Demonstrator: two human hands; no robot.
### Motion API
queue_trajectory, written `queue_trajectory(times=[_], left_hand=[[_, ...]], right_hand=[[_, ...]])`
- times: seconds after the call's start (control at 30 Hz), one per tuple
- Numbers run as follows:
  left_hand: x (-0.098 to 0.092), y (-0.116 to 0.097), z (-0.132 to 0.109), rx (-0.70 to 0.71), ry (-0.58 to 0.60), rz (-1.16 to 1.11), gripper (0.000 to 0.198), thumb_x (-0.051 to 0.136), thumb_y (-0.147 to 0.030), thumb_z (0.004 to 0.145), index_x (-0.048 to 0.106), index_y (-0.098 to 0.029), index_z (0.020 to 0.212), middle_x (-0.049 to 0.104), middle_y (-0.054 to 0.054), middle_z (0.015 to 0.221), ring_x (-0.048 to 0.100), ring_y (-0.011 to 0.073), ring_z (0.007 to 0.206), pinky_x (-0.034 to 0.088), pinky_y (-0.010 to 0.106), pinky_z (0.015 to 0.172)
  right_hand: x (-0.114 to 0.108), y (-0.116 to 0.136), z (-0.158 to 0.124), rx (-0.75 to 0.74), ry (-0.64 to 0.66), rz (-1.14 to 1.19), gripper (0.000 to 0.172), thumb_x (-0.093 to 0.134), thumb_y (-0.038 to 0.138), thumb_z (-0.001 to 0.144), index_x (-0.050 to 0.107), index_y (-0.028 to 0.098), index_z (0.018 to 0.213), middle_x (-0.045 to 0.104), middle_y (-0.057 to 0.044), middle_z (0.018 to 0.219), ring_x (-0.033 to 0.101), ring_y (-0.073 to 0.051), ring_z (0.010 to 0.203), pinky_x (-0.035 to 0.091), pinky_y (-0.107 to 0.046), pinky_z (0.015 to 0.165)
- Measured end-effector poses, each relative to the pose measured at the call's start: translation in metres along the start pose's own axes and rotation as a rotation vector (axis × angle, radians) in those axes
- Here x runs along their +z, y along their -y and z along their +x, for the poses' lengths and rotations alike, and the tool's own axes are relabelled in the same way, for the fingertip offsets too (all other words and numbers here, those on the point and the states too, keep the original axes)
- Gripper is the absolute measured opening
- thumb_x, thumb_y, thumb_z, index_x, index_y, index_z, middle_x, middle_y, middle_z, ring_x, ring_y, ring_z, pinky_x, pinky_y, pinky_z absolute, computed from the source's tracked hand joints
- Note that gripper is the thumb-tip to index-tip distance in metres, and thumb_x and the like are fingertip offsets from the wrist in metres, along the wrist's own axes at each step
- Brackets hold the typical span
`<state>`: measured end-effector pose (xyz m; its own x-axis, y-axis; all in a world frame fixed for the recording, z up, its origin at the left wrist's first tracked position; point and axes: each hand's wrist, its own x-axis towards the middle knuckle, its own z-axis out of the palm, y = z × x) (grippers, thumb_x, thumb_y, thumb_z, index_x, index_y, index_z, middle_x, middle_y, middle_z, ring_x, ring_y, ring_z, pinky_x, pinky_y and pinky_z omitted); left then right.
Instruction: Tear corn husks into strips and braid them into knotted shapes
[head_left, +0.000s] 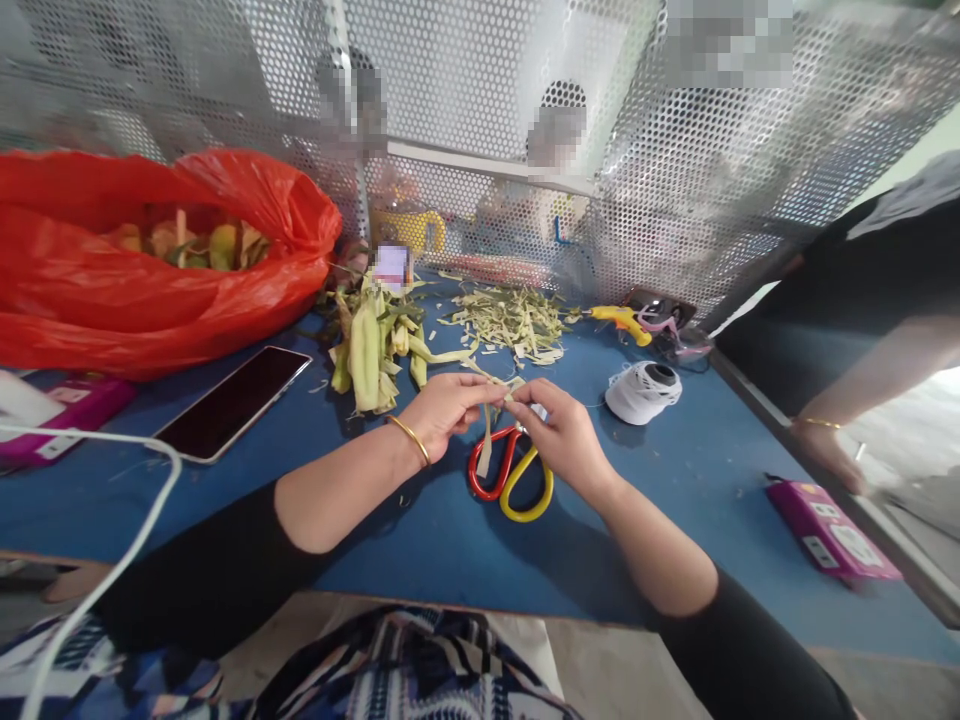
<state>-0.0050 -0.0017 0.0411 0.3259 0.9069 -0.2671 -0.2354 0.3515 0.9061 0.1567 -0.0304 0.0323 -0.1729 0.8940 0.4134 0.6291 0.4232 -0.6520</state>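
Left hand [442,410], right hand [561,432]: fingers pinched on a husk strip [485,450]. Tail hangs nearer left, over scissors [513,479].

No legible text, no readable labels

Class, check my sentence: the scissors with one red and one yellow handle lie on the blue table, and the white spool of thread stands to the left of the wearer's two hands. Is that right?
Not quite. The head view shows the white spool of thread to the right of both hands, beyond the right hand. The scissors with one red and one yellow handle do lie on the blue table.
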Motion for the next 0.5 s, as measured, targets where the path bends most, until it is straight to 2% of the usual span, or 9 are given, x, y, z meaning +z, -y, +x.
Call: queue_trajectory(times=[0.17, 0.37, 0.43, 0.5], left_hand=[[0.001, -0.001, 0.001, 0.037, -0.041, 0.038, 0.016, 0.075, -0.020, 0.065, 0.064, -0.012, 0.057, 0.055, -0.003, 0.052, 0.027, 0.0013, 0.039, 0.009, 0.020, 0.039], [-0.002, -0.005, 0.002, 0.028, -0.028, -0.002, 0.016, 0.076, -0.019, 0.062, 0.063, -0.011, 0.058, 0.057, -0.001, 0.057, 0.030, 0.0013, 0.041, 0.011, 0.018, 0.038], [-0.003, -0.007, 0.001, 0.004, -0.008, -0.027, 0.014, 0.074, -0.019, 0.064, 0.064, -0.010, 0.061, 0.058, 0.000, 0.059, 0.030, 0.0010, 0.041, 0.012, 0.018, 0.038], [-0.003, -0.009, 0.000, -0.040, 0.013, -0.054, 0.012, 0.072, -0.020, 0.068, 0.065, -0.010, 0.064, 0.060, 0.001, 0.062, 0.031, 0.0009, 0.041, 0.013, 0.017, 0.037]], right_hand=[[-0.011, 0.006, 0.003, 0.061, 0.050, 0.070, 0.019, 0.051, 0.027, 0.084, 0.055, 0.020, 0.067, 0.059, 0.001, 0.067, 0.052, -0.014, 0.066, 0.038, -0.026, 0.063], [-0.018, 0.007, 0.005, 0.131, 0.093, 0.149, 0.023, 0.050, 0.029, 0.082, 0.054, 0.020, 0.061, 0.056, 0.002, 0.062, 0.051, -0.013, 0.063, 0.039, -0.026, 0.062], [-0.018, 0.004, 0.006, 0.137, 0.040, 0.165, 0.024, 0.051, 0.032, 0.084, 0.057, 0.020, 0.065, 0.059, 0.000, 0.066, 0.054, -0.014, 0.066, 0.042, -0.027, 0.064], [-0.018, 0.000, 0.007, 0.094, -0.070, 0.130, 0.017, 0.054, 0.033, 0.085, 0.064, 0.020, 0.079, 0.065, -0.003, 0.079, 0.060, -0.017, 0.076, 0.046, -0.030, 0.072]])
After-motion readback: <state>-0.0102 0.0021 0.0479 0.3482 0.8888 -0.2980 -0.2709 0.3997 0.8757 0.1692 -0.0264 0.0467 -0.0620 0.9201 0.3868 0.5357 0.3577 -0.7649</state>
